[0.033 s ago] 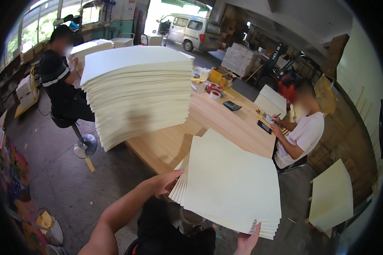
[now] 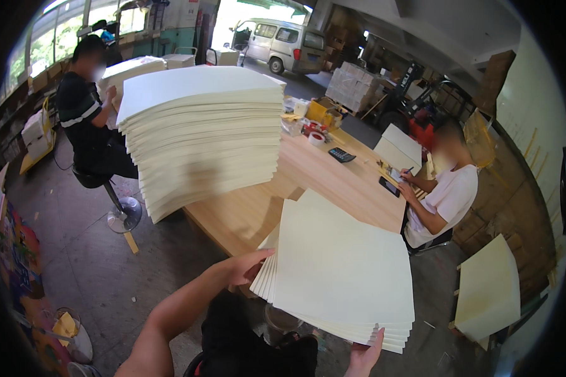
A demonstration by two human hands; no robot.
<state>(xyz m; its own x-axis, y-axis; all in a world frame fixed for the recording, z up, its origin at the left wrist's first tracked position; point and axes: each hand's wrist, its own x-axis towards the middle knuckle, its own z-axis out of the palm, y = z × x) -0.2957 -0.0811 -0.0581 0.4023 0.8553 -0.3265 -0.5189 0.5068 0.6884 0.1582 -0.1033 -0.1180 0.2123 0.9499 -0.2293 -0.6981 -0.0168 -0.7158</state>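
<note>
Between my two hands is a fanned stack of cream-white sheets [image 2: 346,264], overlapping the near edge of the wooden table. My left hand [image 2: 250,267] grips its left edge, thumb on top and fingers hidden beneath. At the lower right corner, my right hand [image 2: 366,353] holds the layered edges, its thumb along the side and the other fingers under the sheets. The sheets spread in steps along the left and bottom edges. A tall pile of similar sheets [image 2: 201,138] stands on the table to the far left, its layers uneven.
On the wooden table [image 2: 321,169] lie a calculator [image 2: 341,154], a tape roll [image 2: 316,138] and a yellow box [image 2: 324,113]. A person [image 2: 446,195] sits writing at the right; another [image 2: 85,113] sits at the left. A white panel [image 2: 489,292] stands at the right. Farther back are a forklift [image 2: 402,94] and a van [image 2: 286,47].
</note>
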